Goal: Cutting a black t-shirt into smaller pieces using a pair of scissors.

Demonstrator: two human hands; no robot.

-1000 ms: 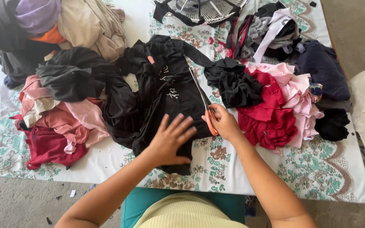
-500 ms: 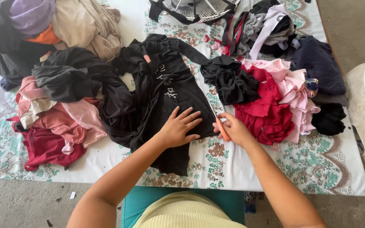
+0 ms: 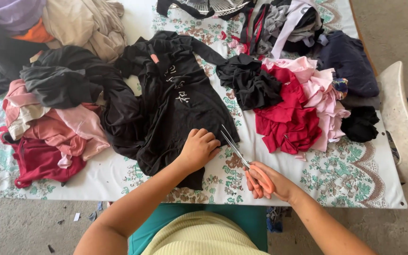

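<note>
One pair of orange-handled scissors (image 3: 246,165) is gripped in the right hand (image 3: 272,182), fingers closed through the loops, blades parted beside the garment's edge. The left hand (image 3: 198,148), fingers curled, is pressed on one black garment (image 3: 180,108) spread flat on the counter (image 3: 355,182). Both forearms are extended forward from the body. Two clothing heaps are seen: a pink pile (image 3: 53,127) left, a red-and-pink pile (image 3: 298,113) right.

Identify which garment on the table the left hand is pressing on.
The black garment spread flat at the table's centre, with pale markings down its front; the left hand rests on its lower edge. The others lie crumpled in heaps.
</note>
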